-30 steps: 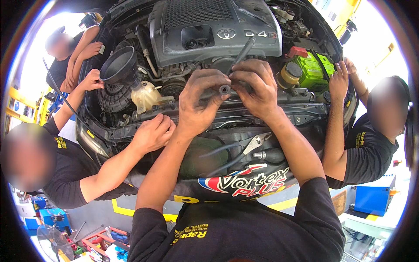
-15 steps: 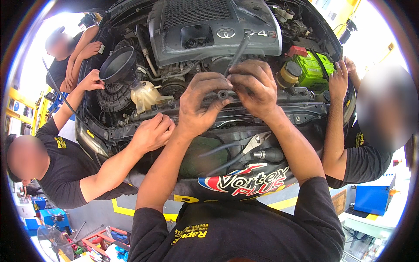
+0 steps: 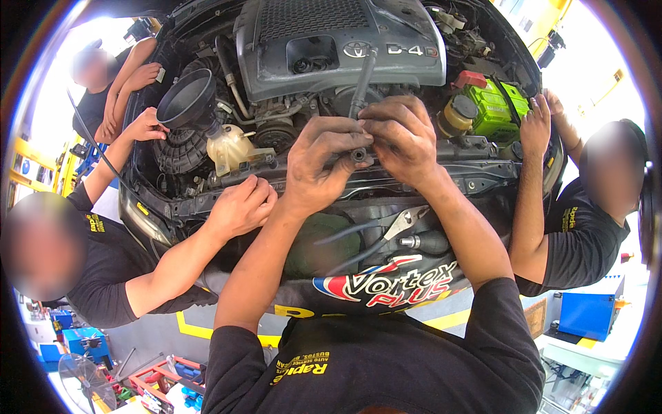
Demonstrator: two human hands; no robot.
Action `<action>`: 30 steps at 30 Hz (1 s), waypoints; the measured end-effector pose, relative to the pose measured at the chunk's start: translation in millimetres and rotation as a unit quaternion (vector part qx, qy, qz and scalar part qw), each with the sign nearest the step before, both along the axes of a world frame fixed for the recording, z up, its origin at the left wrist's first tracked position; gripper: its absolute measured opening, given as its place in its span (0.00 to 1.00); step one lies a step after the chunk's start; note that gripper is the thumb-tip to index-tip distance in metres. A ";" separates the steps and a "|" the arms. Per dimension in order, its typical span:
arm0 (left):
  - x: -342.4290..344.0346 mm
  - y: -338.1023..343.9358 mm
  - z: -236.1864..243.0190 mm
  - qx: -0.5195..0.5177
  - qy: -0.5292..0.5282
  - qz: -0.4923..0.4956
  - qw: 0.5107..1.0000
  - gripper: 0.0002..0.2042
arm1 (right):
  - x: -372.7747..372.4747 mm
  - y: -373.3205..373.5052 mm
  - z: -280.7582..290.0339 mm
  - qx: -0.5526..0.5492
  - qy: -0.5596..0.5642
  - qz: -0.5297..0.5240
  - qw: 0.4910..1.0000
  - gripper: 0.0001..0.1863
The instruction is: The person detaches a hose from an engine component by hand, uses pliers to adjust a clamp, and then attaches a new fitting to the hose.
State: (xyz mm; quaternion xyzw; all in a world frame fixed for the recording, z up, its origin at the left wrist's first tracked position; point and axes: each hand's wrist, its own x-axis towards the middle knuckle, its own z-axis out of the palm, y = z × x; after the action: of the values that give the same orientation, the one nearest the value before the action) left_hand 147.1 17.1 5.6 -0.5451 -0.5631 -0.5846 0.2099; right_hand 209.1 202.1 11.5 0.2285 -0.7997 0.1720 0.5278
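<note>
Over the front of the engine bay my two hands meet at one dark, slim, tube-like piece (image 3: 364, 81). Its far end points up toward the grey engine cover (image 3: 303, 76); a round end with a hole shows below my fingers. My left hand (image 3: 318, 162) pinches this lower end between thumb and fingers. Bent fingers of my right hand (image 3: 401, 134) close on the middle of the piece, partly hiding it. I cannot tell its exact kind. Below my hands, pliers (image 3: 405, 222) with dark handles and a black-handled tool (image 3: 427, 244) lie on the black fender cover (image 3: 289, 286).
A black funnel (image 3: 186, 103) stands in a whitish reservoir (image 3: 231, 148) at left. The green battery (image 3: 498, 107) and a yellowish fluid reservoir (image 3: 456, 116) sit at right. A co-worker's hand (image 3: 241, 207) rests near my left forearm; another person's forearm (image 3: 529, 179) leans at the right edge.
The dark piece has tilted more upright, its far end swinging left, and its hollow end has shifted slightly right and down. Both my hands keep hold of it.
</note>
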 end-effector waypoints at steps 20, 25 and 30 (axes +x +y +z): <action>-3.0 -2.4 -0.1 -0.023 0.031 -0.009 0.999 0.12 | 0.7 -2.1 5.8 -0.009 -0.015 0.024 1.000 0.21; -2.8 -2.7 -1.6 -0.025 0.018 -0.011 0.999 0.13 | 1.4 -3.0 6.8 -0.016 -0.020 0.027 0.999 0.21; -0.2 -0.9 1.1 -0.005 0.010 -0.010 1.000 0.14 | 1.7 -3.2 5.9 -0.022 -0.025 0.028 0.999 0.21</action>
State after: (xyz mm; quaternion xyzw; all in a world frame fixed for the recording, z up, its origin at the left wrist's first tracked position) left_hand 146.9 16.2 6.7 -0.5573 -0.5587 -0.5783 0.2067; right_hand 210.8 198.8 17.4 0.2349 -0.8019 0.2105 0.5074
